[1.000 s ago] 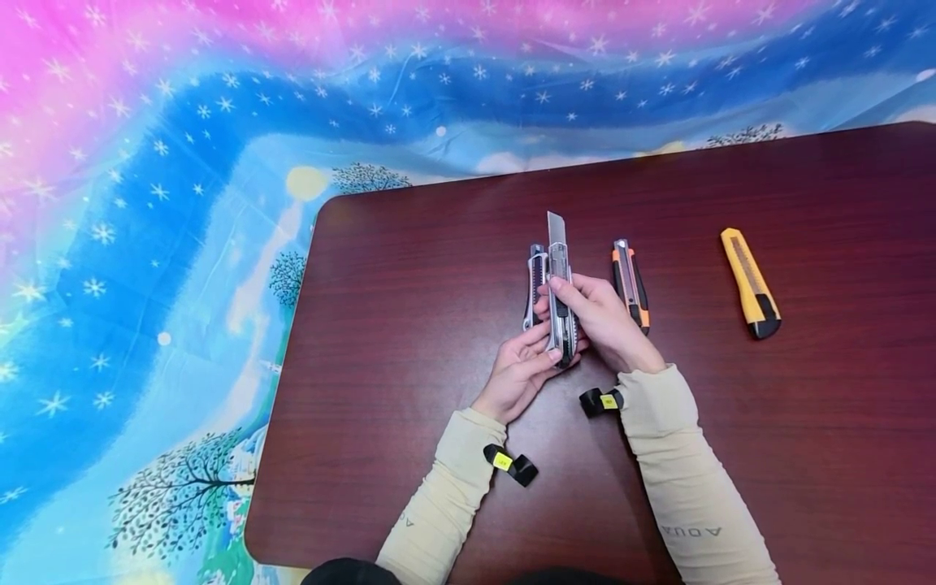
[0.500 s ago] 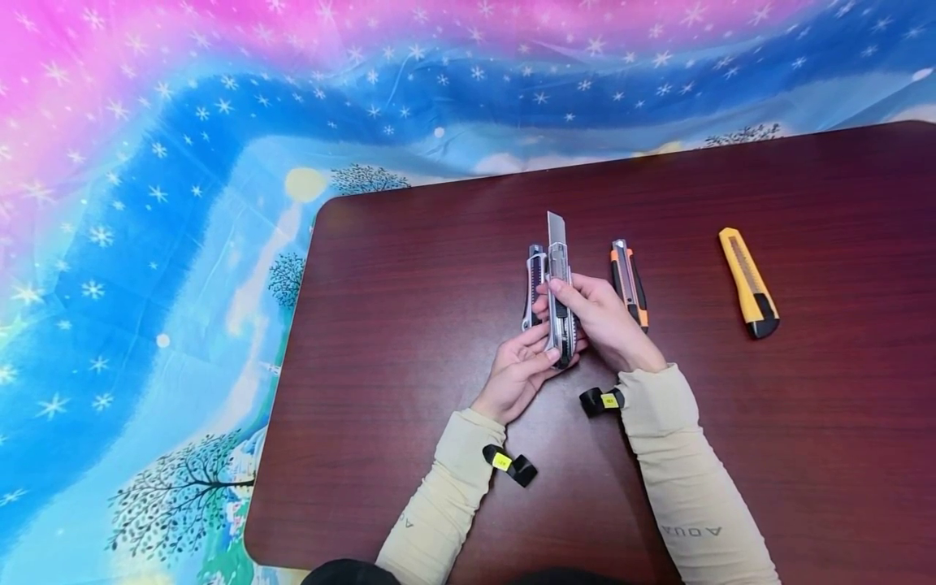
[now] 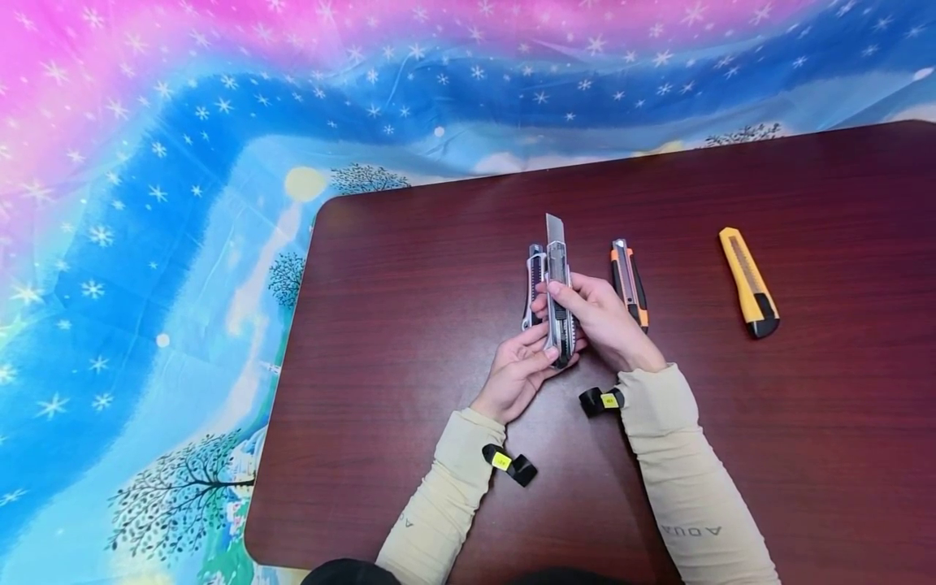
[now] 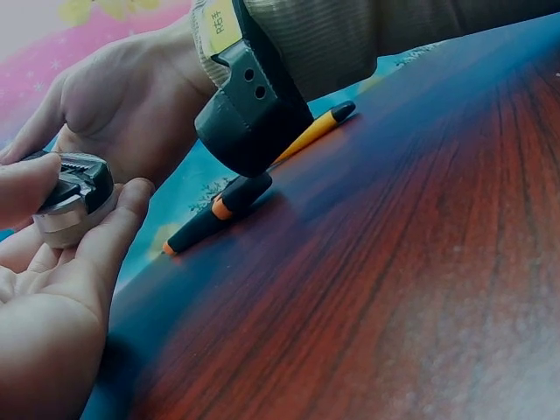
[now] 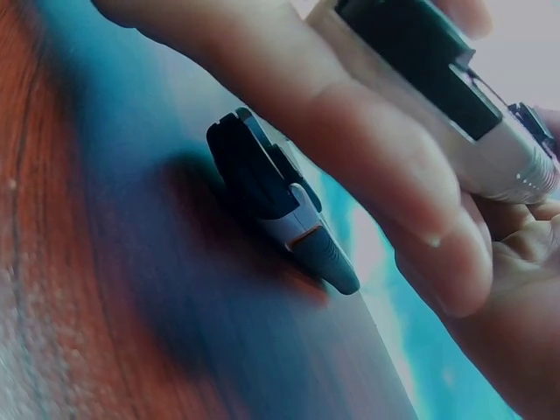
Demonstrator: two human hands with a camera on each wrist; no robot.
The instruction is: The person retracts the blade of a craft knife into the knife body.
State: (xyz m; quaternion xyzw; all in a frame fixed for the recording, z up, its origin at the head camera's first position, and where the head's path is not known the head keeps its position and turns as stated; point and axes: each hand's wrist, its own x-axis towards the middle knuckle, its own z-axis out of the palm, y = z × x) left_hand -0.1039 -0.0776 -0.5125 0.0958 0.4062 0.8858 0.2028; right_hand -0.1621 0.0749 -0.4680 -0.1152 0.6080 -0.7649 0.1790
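Observation:
A silver-and-black utility knife [image 3: 558,264] is held above the table, its wide blade [image 3: 555,228] extended and pointing away from me. My left hand [image 3: 512,375] grips the rear end, thumb on top and fingers beneath. My right hand [image 3: 610,323] pinches the middle of the body, thumb on the upper face and fingers around the far side. The left wrist view shows the knife's rear end [image 4: 77,197] between left thumb and fingers. Just left of the held knife, a grey-and-black utility knife [image 3: 536,272] lies on the table, partly hidden by the hands.
An orange-and-black utility knife [image 3: 627,276] lies right of the right hand, its lower end near the wrist. Farther right lies a yellow utility knife [image 3: 749,280] with a black end. All rest on the dark red wooden table [image 3: 395,325], with a patterned cloth [image 3: 241,162] beyond its edges.
The held knife has shifted very slightly left and toward me. Both hands keep their grip and nearly the same place; the knives on the table have not moved.

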